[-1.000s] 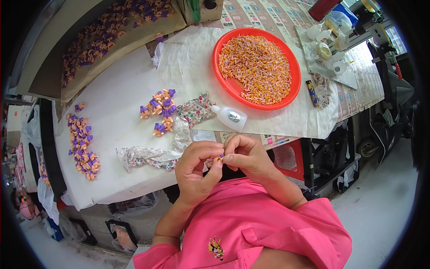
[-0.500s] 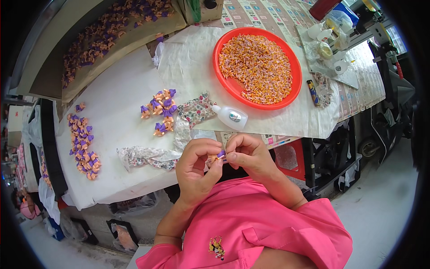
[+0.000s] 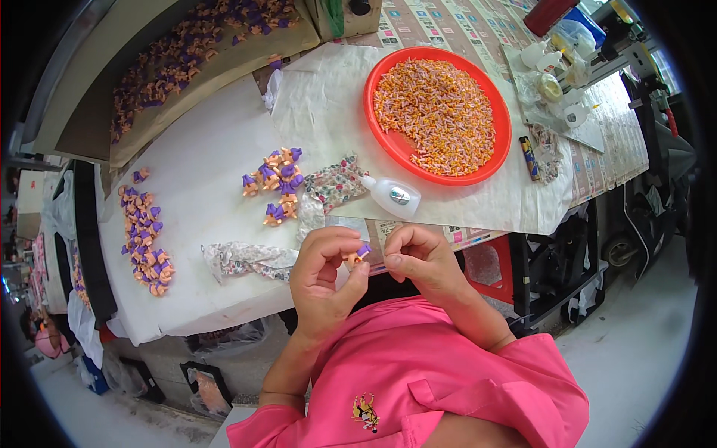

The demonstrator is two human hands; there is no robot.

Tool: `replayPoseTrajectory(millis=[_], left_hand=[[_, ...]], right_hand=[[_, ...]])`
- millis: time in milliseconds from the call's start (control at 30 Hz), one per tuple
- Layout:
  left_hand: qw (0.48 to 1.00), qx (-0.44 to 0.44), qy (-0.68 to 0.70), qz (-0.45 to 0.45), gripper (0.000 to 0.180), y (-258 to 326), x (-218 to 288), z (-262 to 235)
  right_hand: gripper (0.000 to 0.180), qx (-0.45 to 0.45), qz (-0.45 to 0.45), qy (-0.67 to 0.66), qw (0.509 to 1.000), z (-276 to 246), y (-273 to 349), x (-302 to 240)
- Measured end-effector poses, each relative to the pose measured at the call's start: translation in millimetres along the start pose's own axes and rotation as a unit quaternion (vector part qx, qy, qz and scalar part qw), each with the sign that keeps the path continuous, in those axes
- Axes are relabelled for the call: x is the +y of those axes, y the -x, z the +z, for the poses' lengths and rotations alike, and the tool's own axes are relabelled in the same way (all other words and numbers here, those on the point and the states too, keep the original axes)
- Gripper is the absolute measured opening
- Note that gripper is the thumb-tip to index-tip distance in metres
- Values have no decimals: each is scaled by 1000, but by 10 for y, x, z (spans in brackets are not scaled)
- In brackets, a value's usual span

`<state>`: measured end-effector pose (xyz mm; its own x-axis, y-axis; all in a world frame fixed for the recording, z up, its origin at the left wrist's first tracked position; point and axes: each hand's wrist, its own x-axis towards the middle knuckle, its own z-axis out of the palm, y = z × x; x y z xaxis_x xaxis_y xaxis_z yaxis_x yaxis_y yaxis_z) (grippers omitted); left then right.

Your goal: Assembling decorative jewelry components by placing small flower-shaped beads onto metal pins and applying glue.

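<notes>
In the head view, the left hand [image 3: 325,272] sits at the lower centre of the frame, its fingers curled and its thumb and fingertips closed on a small purple-and-peach piece [image 3: 358,255], which those fingers partly cover. The right hand [image 3: 422,257] is just to the right of it, apart from the left, with thumb and forefinger together in a pinch; whether anything tiny lies between them cannot be told. A white-covered tabletop [image 3: 202,187] fills the left and centre of the frame, and patterned paper [image 3: 426,30] shows along its upper part. Pale floor [image 3: 635,328] spreads at the lower right, beside a black rack [image 3: 553,276] under the tabletop's edge. Similar purple-and-peach pieces lie in a cluster [image 3: 275,183] left of centre, in a long pile [image 3: 142,239] farther left, and in a large heap [image 3: 202,56] at the upper left. A round red tray [image 3: 398,144] at the upper centre holds many little pink and orange sticks [image 3: 437,112]. Below it, a white squeeze bottle [image 3: 396,198] lies on its side, its nozzle by a flowered cloth [image 3: 336,183]. The left hand hides part of another patterned cloth strip [image 3: 250,261]. More small bottles [image 3: 534,54] stand at the upper right.
</notes>
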<state>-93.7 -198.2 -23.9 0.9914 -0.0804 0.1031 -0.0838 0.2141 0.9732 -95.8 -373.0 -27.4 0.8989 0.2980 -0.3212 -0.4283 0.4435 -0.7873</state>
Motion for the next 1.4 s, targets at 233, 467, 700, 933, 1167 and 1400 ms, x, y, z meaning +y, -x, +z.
replayPoseTrajectory(millis=[233,467,700,933,1167,1400], left_hand=[[991,95,28,-89,16,-42,228,-479],[977,159,-143,-23,19,-180,398,-1294],[799,160,-572,97,19,-341,593,-1918],[734,173,-647,113,22,-339,531,-1989],[797,117,-573,155,22,-395,403,-1241],[852,46,-513,90,27,-412,176,-974]], right_hand=[[9,27,-34,37,998,124,0,-14],[8,77,-98,123,985,277,21,-62],[19,165,-324,433,825,289,-83,-121],[25,170,-352,600,698,245,-319,-214],[31,162,-282,656,681,247,-361,-235],[41,170,-209,585,766,205,-273,-190]])
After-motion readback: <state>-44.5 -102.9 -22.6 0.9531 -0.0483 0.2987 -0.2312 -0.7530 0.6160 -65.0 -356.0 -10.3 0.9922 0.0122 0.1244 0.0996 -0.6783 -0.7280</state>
